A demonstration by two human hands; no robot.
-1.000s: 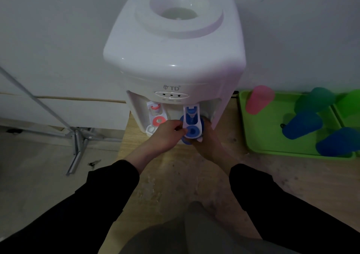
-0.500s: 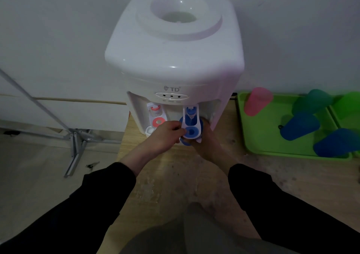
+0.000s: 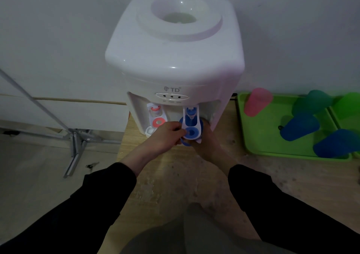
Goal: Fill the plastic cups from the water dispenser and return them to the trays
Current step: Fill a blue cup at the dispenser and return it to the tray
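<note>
**filling in progress at the blue tap**

we're at the fill step right now. the left hand [image 3: 165,137] is up at the white plastic water dispenser [image 3: 175,59], fingers curled in and pinching the blue tap lever [image 3: 191,126], thumb and fingertips closed on its left edge. the right hand [image 3: 207,146] sits low under that tap. its fingers are mostly hidden, but it appears to be wrapped round a blue plastic cup [image 3: 183,143], whose rim peeks out as a blue arc below the lever.

so the cup is directly beneath the spout, between the two hands, touching the right one and just beside the left. the water level can't be read from this angle.

what's next, by my reckoning: let go of the lever once the cup is full enough, then draw the cup straight out from under the tap, level and slow, since thin plastic walls flex and a full cup slops easily.

it then travels right, across the wooden tabletop [image 3: 175,185], to the flat green plastic tray [image 3: 272,142]. a pink plastic cup [image 3: 257,101], a green plastic cup [image 3: 311,101] and two more blue plastic cups [image 3: 300,127] are already there, so it needs a bare spot among them.

the red tap lever [image 3: 158,120], left of the blue one, has no hand on it.
</note>
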